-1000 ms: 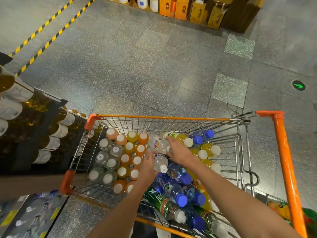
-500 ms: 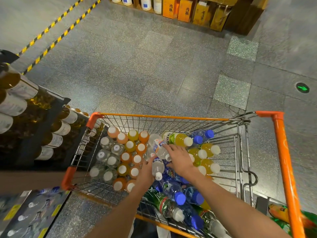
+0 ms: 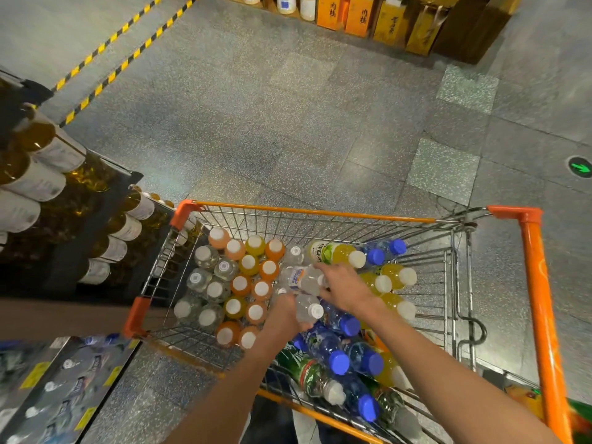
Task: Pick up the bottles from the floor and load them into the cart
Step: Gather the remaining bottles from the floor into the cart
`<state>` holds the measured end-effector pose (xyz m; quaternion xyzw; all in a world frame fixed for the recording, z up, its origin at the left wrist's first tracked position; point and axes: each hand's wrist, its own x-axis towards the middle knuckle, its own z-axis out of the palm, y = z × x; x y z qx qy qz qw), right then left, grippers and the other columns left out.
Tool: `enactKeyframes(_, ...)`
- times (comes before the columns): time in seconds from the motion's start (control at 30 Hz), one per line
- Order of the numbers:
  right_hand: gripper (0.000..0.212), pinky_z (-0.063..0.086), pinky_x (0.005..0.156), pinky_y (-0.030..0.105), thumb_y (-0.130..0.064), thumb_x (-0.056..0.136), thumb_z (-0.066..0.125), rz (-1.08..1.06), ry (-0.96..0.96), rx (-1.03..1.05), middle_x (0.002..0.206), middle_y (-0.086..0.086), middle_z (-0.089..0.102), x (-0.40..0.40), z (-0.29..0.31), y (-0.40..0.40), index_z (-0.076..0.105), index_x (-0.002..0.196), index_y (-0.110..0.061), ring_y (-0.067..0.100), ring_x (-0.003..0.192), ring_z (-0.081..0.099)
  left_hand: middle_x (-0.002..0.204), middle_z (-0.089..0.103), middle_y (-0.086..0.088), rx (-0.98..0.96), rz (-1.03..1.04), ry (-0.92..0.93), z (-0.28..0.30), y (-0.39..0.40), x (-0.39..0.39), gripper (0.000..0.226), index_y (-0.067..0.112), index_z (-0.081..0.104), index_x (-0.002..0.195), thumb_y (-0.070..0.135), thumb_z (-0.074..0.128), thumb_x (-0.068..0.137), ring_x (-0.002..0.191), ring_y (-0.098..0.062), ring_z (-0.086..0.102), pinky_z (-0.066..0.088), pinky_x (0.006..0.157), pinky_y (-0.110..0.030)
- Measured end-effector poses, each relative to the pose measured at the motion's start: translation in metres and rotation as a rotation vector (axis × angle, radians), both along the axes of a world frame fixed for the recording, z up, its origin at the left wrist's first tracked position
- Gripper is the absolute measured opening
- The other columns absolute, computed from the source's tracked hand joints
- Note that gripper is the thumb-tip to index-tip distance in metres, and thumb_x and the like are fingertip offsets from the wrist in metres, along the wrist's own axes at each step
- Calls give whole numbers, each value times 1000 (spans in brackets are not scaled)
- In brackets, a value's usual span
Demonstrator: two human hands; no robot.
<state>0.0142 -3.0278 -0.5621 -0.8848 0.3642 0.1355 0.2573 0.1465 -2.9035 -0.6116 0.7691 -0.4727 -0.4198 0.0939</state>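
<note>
An orange-framed wire cart (image 3: pixel 320 213) stands in front of me, filled with bottles. Upright orange, yellow and clear bottles (image 3: pixel 240 285) with white caps fill its left half. Blue-capped water bottles (image 3: pixel 339 360) and yellow drinks (image 3: pixel 394 277) lie on their sides at the right. My left hand (image 3: pixel 283 315) grips a clear white-capped bottle (image 3: pixel 307 310) lying in the cart's middle. My right hand (image 3: pixel 344 288) rests with fingers spread on another clear bottle (image 3: pixel 302 277) with a blue and red label.
A dark shelf rack (image 3: pixel 48 193) of amber bottles stands close to the cart's left side. Shrink-wrapped bottle packs (image 3: pixel 54 389) lie at the lower left. Orange boxes (image 3: pixel 362 14) line a shelf at the far end. Yellow-black tape (image 3: pixel 128 36) crosses the grey floor.
Both hands have stayed inside the cart, shifting the two clear bottles slightly. My left hand's bottle has turned so its cap points right. The camera has tilted a little.
</note>
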Motion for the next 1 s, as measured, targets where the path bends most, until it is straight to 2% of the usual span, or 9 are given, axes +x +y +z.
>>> enactKeyframes(0.1,85,45,104,43,-21,87,73,-38,3,30,121,8,63,3,3,4,23,156,-23,28,113,57,120,59,4,-12,135,71,3,14,6,84,10,44,132,25,91,64,110,-9,54,44,93,-22)
enactKeyframes(0.2,94,41,111,42,-18,83,78,-75,-26,64,136,6,56,-2,5,8,21,157,-25,26,124,53,132,56,7,2,138,72,6,24,12,95,22,41,137,36,93,59,122,-12,52,46,104,-33)
enactKeyframes(0.27,90,38,114,41,-20,82,79,-93,-46,71,145,5,51,-5,10,8,27,155,-24,26,132,49,132,58,8,-7,139,97,0,29,18,95,29,42,137,42,92,56,123,-13,54,49,103,-38)
enactKeyframes(0.4,58,41,110,36,-26,90,71,-201,-281,16,139,3,54,0,40,17,47,142,-17,20,128,50,108,68,8,-23,281,118,35,44,25,51,24,59,121,33,82,77,101,-10,65,56,88,-33)
enactKeyframes(0.5,31,48,90,19,-22,90,73,-257,-601,121,111,-10,67,19,69,37,63,119,-24,3,101,62,88,70,8,-146,516,100,71,76,31,20,22,65,104,29,74,87,80,-5,67,58,75,-28)
enactKeyframes(0.57,23,56,85,23,-17,88,75,-260,-691,276,98,-16,71,37,79,55,67,106,-28,-2,89,67,85,70,9,-246,677,81,95,110,31,17,24,66,102,30,73,88,77,-4,67,58,73,-27)
enactKeyframes(0.7,16,58,81,28,-17,90,74,-96,-715,526,92,-10,75,73,95,108,70,102,-26,4,87,70,83,69,11,-315,954,-19,134,200,23,14,23,68,100,29,73,88,77,1,65,51,69,-14)
enactKeyframes(0.83,15,57,80,29,-19,91,73,216,-694,548,91,-10,75,107,112,173,70,104,-26,5,88,71,86,71,2,-382,1197,-130,161,285,10,15,15,70,101,19,74,87,77,-5,65,50,66,-13)
enactKeyframes(1.0,16,51,77,11,-12,90,73,472,-690,603,89,-12,74,130,140,287,70,103,-22,1,85,70,90,72,4,-455,1405,-176,174,398,-18,13,20,68,97,21,73,86,72,-8,66,49,61,-18)
